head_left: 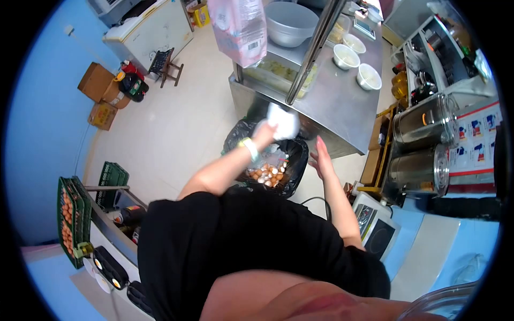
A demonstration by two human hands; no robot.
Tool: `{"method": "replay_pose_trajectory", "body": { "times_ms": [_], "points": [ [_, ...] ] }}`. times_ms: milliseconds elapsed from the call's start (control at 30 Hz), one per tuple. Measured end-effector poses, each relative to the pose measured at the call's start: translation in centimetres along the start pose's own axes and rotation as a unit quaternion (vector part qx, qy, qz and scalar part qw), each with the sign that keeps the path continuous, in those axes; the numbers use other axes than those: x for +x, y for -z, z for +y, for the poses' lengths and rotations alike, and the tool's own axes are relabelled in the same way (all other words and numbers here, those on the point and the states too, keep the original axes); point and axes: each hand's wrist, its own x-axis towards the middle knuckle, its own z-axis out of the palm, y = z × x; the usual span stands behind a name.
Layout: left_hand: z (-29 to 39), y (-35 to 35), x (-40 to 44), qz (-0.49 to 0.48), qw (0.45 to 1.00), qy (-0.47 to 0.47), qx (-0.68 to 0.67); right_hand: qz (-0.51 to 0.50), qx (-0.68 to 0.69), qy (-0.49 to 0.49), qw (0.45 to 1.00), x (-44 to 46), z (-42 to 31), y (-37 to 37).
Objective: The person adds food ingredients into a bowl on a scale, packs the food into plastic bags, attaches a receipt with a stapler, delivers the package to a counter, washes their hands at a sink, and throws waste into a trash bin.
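My left hand [266, 131] grips a white cloth or tissue [284, 123], blurred by motion, above a bin lined with a black bag [296, 166]. Eggshells [267, 175] and clear plastic lie inside the bin. To the right of the bin, near the corner of the steel table [342, 115], my right hand [320, 159] is held up with its fingers stretched out and nothing in it.
White bowls [369, 77] and a large translucent bowl [290, 24] stand on the steel table, beside a pink bag [239, 29]. Metal pots [420, 170] are at the right. Egg trays [69, 216] sit at the left, and a folding stool [167, 67] stands on the floor.
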Motion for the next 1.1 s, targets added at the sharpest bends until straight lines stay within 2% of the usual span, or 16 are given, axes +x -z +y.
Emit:
{"method": "replay_pose_trajectory", "body": {
  "times_ms": [100,233,300,367,433,500,533,600,667,767,833,867,900,967,1000,1100],
  "points": [
    [14.2,0.7,-4.9,-0.108,0.986,-0.053,-0.111,-0.225,0.211,0.006,0.951,3.5,1.2,-4.5],
    [19.1,9.8,-5.3,-0.346,0.875,0.009,-0.337,-0.207,0.279,0.061,0.936,0.5,-3.3,-6.8],
    [19.9,13.0,-6.5,-0.337,0.87,0.023,-0.36,-0.167,0.387,0.064,0.904,-0.2,-4.9,-7.3],
    [16.6,12.4,-5.4,-0.404,0.886,-0.15,-0.173,-0.235,0.352,0.095,0.901,0.1,-5.6,-6.5],
    [18.5,10.7,-6.0,-0.48,0.852,-0.098,0.187,-0.285,0.175,0.059,0.94,0.7,-4.0,-8.8],
    [16.5,8.8,-5.7,-0.449,0.838,-0.115,0.286,-0.391,-0.204,0.227,0.868,-2.8,-5.1,-12.6],
    [14.7,8.1,-5.4,-0.414,0.852,-0.137,0.289,-0.285,-0.391,0.355,0.8,-4.3,-5.9,-13.8],
    [9.6,6.5,-4.1,-0.287,0.897,-0.28,0.188,-0.217,-0.416,0.499,0.728,-4.5,-6.6,-13.9],
    [3.9,3.7,0.1,-0.108,0.837,-0.537,0.003,-0.206,-0.423,0.554,0.686,-5.3,-7.4,-12.9],
    [4.7,1.3,-0.8,-0.083,0.806,-0.582,-0.073,-0.245,-0.389,0.552,0.695,-5.9,-6.3,-11.5],
    [8.7,1.5,-4.6,-0.154,0.853,-0.103,-0.487,-0.22,-0.343,0.539,0.737,-5.2,-5.5,-10.9],
    [11.1,2.2,-6.0,-0.12,0.771,0.129,-0.612,-0.217,-0.343,0.537,0.739,-4.9,-5.0,-10.6],
    [13.2,2.8,-6.4,-0.122,0.771,0.131,-0.612,-0.195,-0.326,0.546,0.746,-4.4,-4.6,-10.2],
    [16.0,3.0,-6.5,-0.072,0.508,0.27,-0.814,-0.148,-0.291,0.563,0.759,-3.4,-3.8,-9.9],
    [15.8,3.7,-6.3,-0.123,0.465,0.23,-0.846,-0.101,-0.289,0.554,0.774,-3.2,-3.3,-9.8],
    [16.8,7.0,-6.2,-0.117,0.479,0.244,-0.835,-0.036,-0.505,0.58,0.638,-5.3,-5.7,-8.7]
  ]
}}
